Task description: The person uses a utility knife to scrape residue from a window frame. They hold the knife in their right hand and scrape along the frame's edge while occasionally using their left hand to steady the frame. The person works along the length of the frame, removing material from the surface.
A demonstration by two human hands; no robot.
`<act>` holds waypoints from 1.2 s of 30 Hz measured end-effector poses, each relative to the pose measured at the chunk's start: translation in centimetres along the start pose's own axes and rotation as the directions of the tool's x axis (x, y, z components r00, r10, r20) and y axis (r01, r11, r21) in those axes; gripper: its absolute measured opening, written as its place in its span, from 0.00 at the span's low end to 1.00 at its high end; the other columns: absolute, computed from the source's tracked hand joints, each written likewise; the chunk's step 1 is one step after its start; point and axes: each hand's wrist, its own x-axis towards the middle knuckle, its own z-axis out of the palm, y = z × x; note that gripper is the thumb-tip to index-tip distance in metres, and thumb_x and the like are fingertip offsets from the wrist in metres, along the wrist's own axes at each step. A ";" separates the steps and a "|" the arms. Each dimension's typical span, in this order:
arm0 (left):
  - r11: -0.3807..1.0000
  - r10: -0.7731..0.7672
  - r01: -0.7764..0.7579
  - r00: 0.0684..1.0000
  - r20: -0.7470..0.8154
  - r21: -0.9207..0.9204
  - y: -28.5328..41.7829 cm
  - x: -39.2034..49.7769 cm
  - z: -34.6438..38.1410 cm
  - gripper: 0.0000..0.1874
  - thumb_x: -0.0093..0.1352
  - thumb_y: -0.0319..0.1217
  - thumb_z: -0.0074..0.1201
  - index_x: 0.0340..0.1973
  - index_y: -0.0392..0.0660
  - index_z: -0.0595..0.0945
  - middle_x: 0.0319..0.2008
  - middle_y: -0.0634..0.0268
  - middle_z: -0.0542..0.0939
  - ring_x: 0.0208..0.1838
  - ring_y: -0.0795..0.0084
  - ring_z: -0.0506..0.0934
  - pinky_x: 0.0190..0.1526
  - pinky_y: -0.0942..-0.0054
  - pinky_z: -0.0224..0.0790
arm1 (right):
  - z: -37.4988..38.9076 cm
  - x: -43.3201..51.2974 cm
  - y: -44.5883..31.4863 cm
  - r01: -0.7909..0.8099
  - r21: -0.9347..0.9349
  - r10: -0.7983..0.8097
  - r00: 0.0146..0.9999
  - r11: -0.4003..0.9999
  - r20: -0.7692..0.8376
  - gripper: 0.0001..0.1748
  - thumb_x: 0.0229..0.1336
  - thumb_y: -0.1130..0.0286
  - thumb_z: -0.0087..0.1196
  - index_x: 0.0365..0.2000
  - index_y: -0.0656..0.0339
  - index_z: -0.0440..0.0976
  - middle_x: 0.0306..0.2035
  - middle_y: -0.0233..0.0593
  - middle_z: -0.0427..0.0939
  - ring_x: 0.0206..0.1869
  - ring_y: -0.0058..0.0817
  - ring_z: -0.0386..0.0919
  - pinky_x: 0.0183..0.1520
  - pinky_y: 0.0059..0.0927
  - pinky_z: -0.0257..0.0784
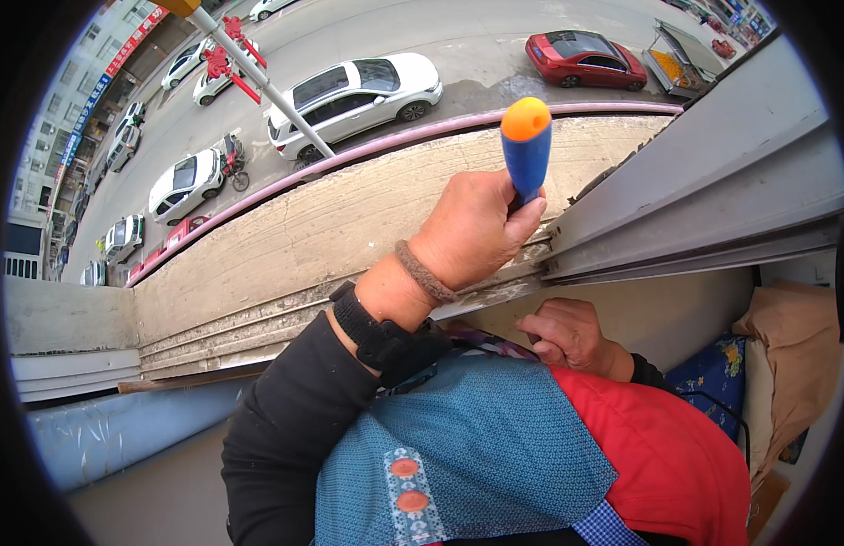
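My left hand (473, 225) is closed around the blue grip of a hand tool (528, 153), which has an orange end cap pointing up towards me. Its working end is hidden below my fist. The fist is just above the window track (531, 273), near the grey metal window frame (695, 170). On that wrist are a black strap and a brown band. My right hand (572, 334) is held low in front of my chest, inside the sill. Its fingers are curled, and no object shows in them.
Beyond the track lies a rough concrete ledge (292, 225) with a pink outer rim (422, 145). Past it is a drop to a street with a white car (357, 95), a red car (586, 60) and a pole (272, 89). Indoors at right is folded bedding (790, 362).
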 end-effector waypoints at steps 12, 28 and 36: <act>0.976 -0.022 0.023 1.000 -0.011 0.215 -0.9 -5.9 -6.4 0.02 0.69 0.22 0.56 0.37 0.39 0.78 0.29 0.69 0.76 0.30 0.81 0.74 0.33 0.80 0.69 | 0.4 1.3 0.2 0.028 0.028 -0.028 0.999 0.999 0.023 0.13 0.60 0.67 0.60 0.41 0.64 0.76 0.25 0.39 0.74 0.26 0.37 0.73 0.29 0.35 0.70; 0.964 -0.208 0.249 0.922 -0.325 0.091 1.4 -14.0 -13.6 0.01 0.71 0.23 0.54 0.36 0.39 0.79 0.31 0.69 0.77 0.27 0.81 0.78 0.28 0.82 0.71 | 1.3 1.9 -0.1 0.070 0.072 -0.070 0.998 0.995 -0.011 0.12 0.61 0.66 0.59 0.39 0.65 0.77 0.23 0.38 0.73 0.24 0.37 0.72 0.27 0.36 0.68; 0.990 0.130 -0.133 0.990 -0.047 -0.051 1.6 -0.7 -1.5 0.05 0.64 0.26 0.56 0.32 0.37 0.82 0.23 0.49 0.80 0.26 0.53 0.80 0.32 0.65 0.73 | 0.6 0.5 -0.4 0.020 0.017 -0.020 1.000 1.000 0.007 0.13 0.60 0.67 0.60 0.41 0.64 0.76 0.24 0.39 0.72 0.24 0.38 0.72 0.27 0.36 0.68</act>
